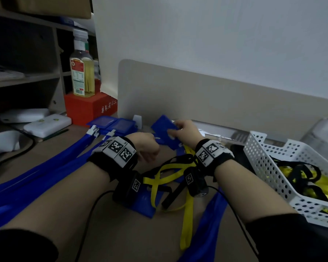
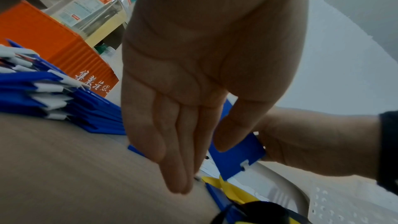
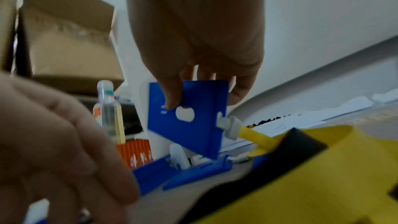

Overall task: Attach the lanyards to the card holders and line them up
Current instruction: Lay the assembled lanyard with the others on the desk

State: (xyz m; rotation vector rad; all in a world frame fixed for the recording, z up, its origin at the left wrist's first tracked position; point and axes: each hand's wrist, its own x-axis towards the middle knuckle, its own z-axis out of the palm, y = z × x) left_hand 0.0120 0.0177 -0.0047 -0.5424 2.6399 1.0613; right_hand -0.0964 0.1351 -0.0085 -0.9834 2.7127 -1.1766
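Note:
My right hand (image 1: 185,129) holds a blue card holder (image 1: 163,129) tilted above the desk, thumb on its face and fingers behind. In the right wrist view a white clip (image 3: 229,126) sits in the slot of the holder (image 3: 189,130), and a yellow lanyard (image 3: 258,135) trails from it. My left hand (image 1: 149,148) hovers just left of the holder, fingers straight and holding nothing. The yellow lanyard (image 1: 187,205) runs toward me over a black one (image 1: 174,193). Another blue holder (image 1: 142,203) lies flat under my left wrist.
Blue holders (image 1: 112,125) with blue lanyards (image 1: 45,176) lie in a row at the left. A white perforated basket (image 1: 269,163) with yellow and black lanyards stands at the right. An oil bottle (image 1: 82,72) stands on a red box (image 1: 87,108). A beige divider (image 1: 216,103) stands behind.

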